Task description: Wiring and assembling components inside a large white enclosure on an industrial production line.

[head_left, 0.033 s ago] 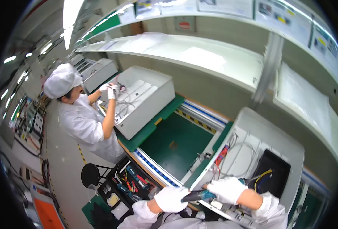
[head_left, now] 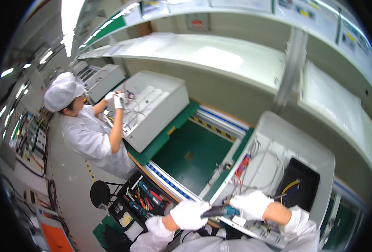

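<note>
My left hand (head_left: 190, 215), in a white glove, is closed round the dark end of a teal and black cordless screwdriver (head_left: 224, 211). My right hand (head_left: 252, 206), also gloved, is wrapped over the tool's other end, hiding much of it. A thin metal tip pokes out to the right of that hand. Both hands are at the near wall of a large light grey housing (head_left: 320, 161). Inside it are a black tray-like recess (head_left: 307, 185), yellow and blue wires (head_left: 291, 188), grey cables and a red part (head_left: 242, 165) with wires.
To the left, a black tool case (head_left: 129, 201) holds pliers and drivers. A co-worker (head_left: 95, 130) in white works at another grey housing (head_left: 160, 113) on the conveyor (head_left: 169, 178). A black stool (head_left: 100, 192) stands behind the case. Shelves (head_left: 219, 56) run above the bench.
The view has shifted slightly. Both my hands sit a little higher in the picture, and the screwdriver's tip shows slightly farther left. The grip stays the same.
</note>
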The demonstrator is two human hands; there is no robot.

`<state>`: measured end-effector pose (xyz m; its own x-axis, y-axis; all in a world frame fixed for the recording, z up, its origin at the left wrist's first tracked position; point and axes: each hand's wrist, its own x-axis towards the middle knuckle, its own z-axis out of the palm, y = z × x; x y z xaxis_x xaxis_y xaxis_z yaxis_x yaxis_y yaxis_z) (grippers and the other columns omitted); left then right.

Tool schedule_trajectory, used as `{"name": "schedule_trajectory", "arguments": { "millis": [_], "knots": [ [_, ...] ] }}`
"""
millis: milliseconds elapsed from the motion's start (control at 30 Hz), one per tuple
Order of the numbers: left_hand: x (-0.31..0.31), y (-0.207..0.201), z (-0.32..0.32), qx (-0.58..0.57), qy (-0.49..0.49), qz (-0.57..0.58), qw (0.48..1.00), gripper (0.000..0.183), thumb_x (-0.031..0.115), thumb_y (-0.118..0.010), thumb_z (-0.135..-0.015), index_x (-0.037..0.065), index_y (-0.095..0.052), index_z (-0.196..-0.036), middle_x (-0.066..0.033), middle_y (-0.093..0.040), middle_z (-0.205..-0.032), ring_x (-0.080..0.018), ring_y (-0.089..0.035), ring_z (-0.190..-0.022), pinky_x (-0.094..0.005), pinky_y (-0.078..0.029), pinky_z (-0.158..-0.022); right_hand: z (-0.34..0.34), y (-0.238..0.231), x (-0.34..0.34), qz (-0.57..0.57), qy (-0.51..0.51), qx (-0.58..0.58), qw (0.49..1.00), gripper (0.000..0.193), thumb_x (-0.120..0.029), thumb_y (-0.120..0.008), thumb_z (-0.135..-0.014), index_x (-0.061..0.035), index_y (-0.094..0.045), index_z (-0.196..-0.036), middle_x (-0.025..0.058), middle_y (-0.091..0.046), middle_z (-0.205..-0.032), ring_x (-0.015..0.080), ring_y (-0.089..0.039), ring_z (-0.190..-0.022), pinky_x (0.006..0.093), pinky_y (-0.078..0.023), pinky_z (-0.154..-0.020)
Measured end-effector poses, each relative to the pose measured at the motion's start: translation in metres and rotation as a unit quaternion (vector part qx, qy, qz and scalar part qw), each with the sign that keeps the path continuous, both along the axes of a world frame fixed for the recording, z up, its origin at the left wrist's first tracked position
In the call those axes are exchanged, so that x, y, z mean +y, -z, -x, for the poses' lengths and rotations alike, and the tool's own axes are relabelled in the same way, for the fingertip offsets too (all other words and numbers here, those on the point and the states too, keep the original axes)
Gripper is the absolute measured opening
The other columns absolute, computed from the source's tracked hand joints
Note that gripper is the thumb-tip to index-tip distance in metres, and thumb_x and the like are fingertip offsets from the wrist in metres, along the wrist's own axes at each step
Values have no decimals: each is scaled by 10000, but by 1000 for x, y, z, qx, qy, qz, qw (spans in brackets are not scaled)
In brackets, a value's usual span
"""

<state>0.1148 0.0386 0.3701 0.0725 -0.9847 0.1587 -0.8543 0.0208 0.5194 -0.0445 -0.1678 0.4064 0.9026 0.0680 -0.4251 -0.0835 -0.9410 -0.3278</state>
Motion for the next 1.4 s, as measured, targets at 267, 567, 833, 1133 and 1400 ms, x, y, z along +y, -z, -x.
{"name": "schedule_trajectory", "arguments": {
  "millis": [267,567,833,1133,1400],
  "knots": [
    [-76,19,30,70,-101,139,983,330,106,-711,-752,40,-604,-1057,-124,-615,-965,-284,-607,-871,-391,-503,-742,69,96,-63,-377,458,-311,742,475,-246,-749,-771,-45,-543,-1148,91,-578,-761,222,-602,-625,361,-511,-627],
    [-98,104,159,5,216,-80,973,493,517,-622,-823,37,-651,-933,-125,-615,-893,-309,-587,-870,-397,-436,-832,30,188,-87,-657,596,-395,240,278,-135,-636,-854,-89,-525,-1104,72,-555,-801,202,-541,-585,362,-472,-556],
    [-93,110,163,-33,192,-170,966,681,645,-513,-838,-11,-669,-932,-162,-627,-750,-325,-572,-854,-425,-425,-829,2,225,-61,-719,602,-278,209,200,-157,-537,-910,-82,-513,-1094,70,-564,-834,187,-556,-607,342,-497,-569],
    [-94,108,161,-18,197,-173,965,691,644,-511,-840,-22,-663,-939,-170,-641,-767,-330,-570,-864,-424,-423,-816,3,242,-61,-719,603,-280,200,194,-153,-530,-913,-68,-504,-1086,100,-565,-874,196,-548,-625,338,-489,-583],
    [-97,105,161,-30,206,-196,958,721,660,-497,-838,-26,-666,-977,-175,-640,-771,-326,-576,-856,-416,-417,-815,-4,237,-47,-715,621,-243,210,116,-131,-595,-879,-86,-513,-948,63,-545,-749,176,-525,-550,334,-469,-517]
  ]
}}
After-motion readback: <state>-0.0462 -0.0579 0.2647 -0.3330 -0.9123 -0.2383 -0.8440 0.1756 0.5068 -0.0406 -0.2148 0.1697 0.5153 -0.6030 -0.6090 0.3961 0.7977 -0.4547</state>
